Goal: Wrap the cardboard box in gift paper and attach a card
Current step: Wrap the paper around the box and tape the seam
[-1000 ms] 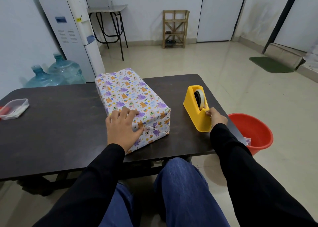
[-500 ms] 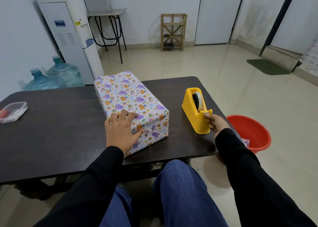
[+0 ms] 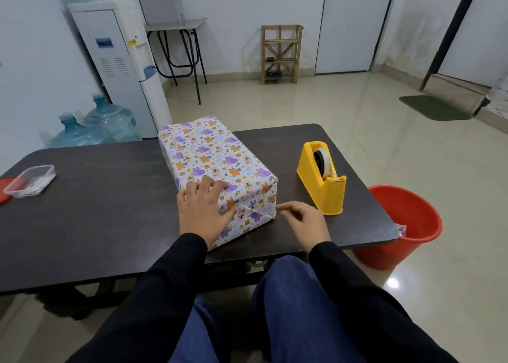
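Pinning folded end flap of patterned paper-wrapped box [image 3: 217, 167] at table's [image 3: 96, 211] near edge, left hand [image 3: 203, 214] flat, grasping nothing | right hand [image 3: 305, 221] pinched, tape unseen, cannot tell | risk: flap springs open if pressure lifts.

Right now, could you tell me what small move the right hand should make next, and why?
Probably carry the right hand over to the near end of the wrapped box and press tape across the folded flaps, since the left hand pins them; whether it holds tape is unclear.
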